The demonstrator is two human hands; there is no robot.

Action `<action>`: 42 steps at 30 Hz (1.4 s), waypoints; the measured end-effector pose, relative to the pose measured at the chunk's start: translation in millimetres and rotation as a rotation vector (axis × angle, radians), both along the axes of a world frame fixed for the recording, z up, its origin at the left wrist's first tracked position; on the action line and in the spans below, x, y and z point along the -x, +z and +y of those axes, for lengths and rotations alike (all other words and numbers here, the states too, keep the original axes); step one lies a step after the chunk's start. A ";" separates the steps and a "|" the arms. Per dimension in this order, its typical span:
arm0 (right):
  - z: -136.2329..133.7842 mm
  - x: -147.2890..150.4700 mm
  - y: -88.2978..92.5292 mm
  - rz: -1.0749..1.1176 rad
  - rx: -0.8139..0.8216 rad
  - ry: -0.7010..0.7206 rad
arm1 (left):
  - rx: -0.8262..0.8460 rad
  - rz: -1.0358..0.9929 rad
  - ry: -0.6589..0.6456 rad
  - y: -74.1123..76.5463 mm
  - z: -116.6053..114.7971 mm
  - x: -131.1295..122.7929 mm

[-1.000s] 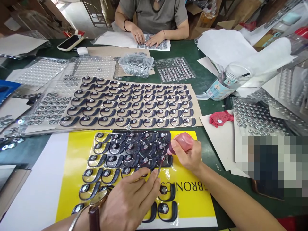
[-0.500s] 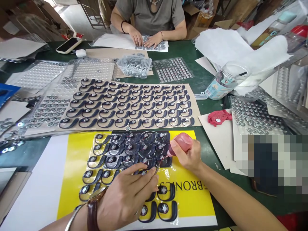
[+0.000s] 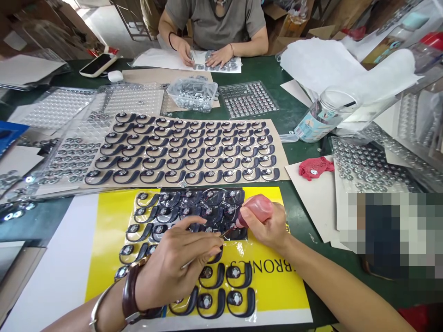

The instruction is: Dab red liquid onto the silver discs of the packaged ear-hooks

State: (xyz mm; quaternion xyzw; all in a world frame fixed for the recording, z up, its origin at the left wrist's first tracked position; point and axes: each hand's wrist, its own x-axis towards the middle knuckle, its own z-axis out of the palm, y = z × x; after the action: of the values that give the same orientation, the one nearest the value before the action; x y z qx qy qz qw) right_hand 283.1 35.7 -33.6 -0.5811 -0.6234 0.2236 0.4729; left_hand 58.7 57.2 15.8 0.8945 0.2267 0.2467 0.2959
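Observation:
In my right hand [image 3: 273,228] is a pink squeeze bottle [image 3: 258,210], tilted with its narrow tip pointing down and left. My left hand [image 3: 183,260] is closed on a thin metal tool [image 3: 227,231] like tweezers; its far end meets the bottle's tip, though I cannot tell if they touch. Beneath both hands, black hook-shaped pieces with round silver centres [image 3: 235,299] lie in rows under clear film on a yellow and white printed sheet [image 3: 273,286]. My left hand and wrist hide several of them.
Behind lies a brown cardboard sheet [image 3: 280,161] with more rows of hooked pieces. Farther back are a clear tub [image 3: 194,94] of small metal parts and a parts tray [image 3: 249,99]. A jar [image 3: 318,120] and red cloth [image 3: 315,168] lie right. A person [image 3: 214,27] works opposite.
My left hand has shifted left with the thin tool, uncovering hooked pieces near the front. The pink bottle has come slightly left and down. Across the table, the other person's hand has moved left.

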 end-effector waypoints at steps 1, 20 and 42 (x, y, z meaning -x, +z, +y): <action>0.1 -0.1 -0.3 -0.008 -0.029 0.016 | 0.035 0.000 0.014 0.1 1.7 -0.1; 31.3 -7.1 21.7 0.135 0.038 0.047 | -0.143 -0.022 0.000 -1.5 2.8 6.6; 34.1 4.6 -0.2 0.169 0.037 0.076 | -0.979 0.421 -0.234 -15.1 -17.3 -10.0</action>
State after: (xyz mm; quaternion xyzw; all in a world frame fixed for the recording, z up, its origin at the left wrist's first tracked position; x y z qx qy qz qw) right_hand 278.4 69.9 -33.9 -0.5448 -0.5985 0.3011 0.5043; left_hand 68.7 39.9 0.7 0.9771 0.0385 0.1043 -0.1812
